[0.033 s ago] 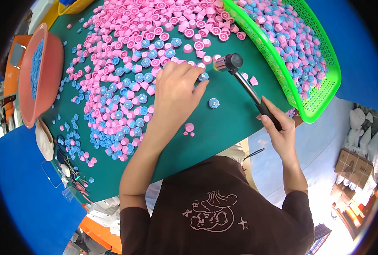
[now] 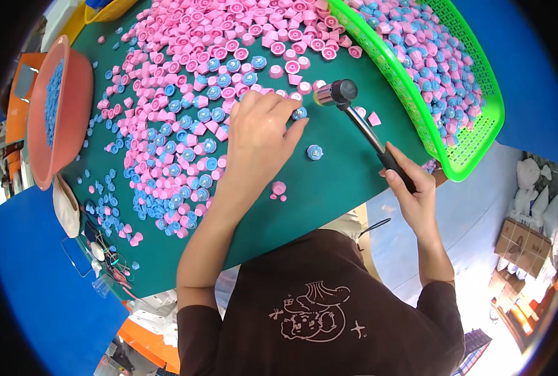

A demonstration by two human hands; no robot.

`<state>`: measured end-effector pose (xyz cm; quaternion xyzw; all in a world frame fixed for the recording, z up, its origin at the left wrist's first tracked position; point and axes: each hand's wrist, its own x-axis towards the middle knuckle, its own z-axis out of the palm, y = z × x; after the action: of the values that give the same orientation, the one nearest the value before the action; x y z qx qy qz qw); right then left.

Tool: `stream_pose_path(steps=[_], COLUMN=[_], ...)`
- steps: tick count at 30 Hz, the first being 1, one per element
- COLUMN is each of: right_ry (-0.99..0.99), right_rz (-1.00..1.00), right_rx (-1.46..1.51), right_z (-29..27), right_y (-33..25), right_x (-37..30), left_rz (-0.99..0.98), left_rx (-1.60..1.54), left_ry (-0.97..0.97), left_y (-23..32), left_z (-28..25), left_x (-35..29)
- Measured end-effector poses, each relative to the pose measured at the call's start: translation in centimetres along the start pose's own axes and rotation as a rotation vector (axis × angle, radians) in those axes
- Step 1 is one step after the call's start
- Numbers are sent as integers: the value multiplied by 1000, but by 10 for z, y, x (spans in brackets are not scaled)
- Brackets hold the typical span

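Observation:
Between the thumb and fingertips of my left hand (image 2: 257, 141) is a small blue cap (image 2: 300, 113), partly hidden by the fingers. My right hand (image 2: 414, 185) grips the black handle of a small mallet (image 2: 365, 125) with a metal shaft. Its head, with a black face and a yellowish face, hangs just right of my left fingertips. A second blue cap with a pale centre (image 2: 315, 152) lies alone on the green table (image 2: 335, 182). Left of my left hand spreads a mass of pink cup-shaped pieces (image 2: 197, 47), some topped with blue caps.
A green basket (image 2: 417, 119) of pink and blue pieces stands at the right. On the far left, a salmon-coloured basin (image 2: 78, 100) holds small blue pieces. Loose blue caps (image 2: 106, 207) and a cluttered heap of small items (image 2: 103, 257) lie near the table's left edge.

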<state>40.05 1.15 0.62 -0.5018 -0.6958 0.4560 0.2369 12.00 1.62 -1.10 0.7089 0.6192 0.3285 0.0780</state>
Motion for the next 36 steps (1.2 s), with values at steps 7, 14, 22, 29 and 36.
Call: stream_pose_path(steps=[7, 14, 22, 29, 36], right_ry=[-49, 31, 63, -4, -59], right_rz=[5, -253, -315, 4, -16], right_rx=[-59, -157, -237, 77, -9], right_z=[-4, 7, 11, 14, 28], right_y=[-5, -25, -4, -13, -28], right_x=[4, 7, 19, 36, 36], left_rz=[-12, -10, -771, -708, -656], left_rx=[28, -15, 182, 385, 338], left_ry=[-33, 27, 436, 342, 207], left_y=[3, -5, -70, -159, -182], left_z=[4, -26, -175, -200, -194], left_x=[7, 6, -89, -149, -157])
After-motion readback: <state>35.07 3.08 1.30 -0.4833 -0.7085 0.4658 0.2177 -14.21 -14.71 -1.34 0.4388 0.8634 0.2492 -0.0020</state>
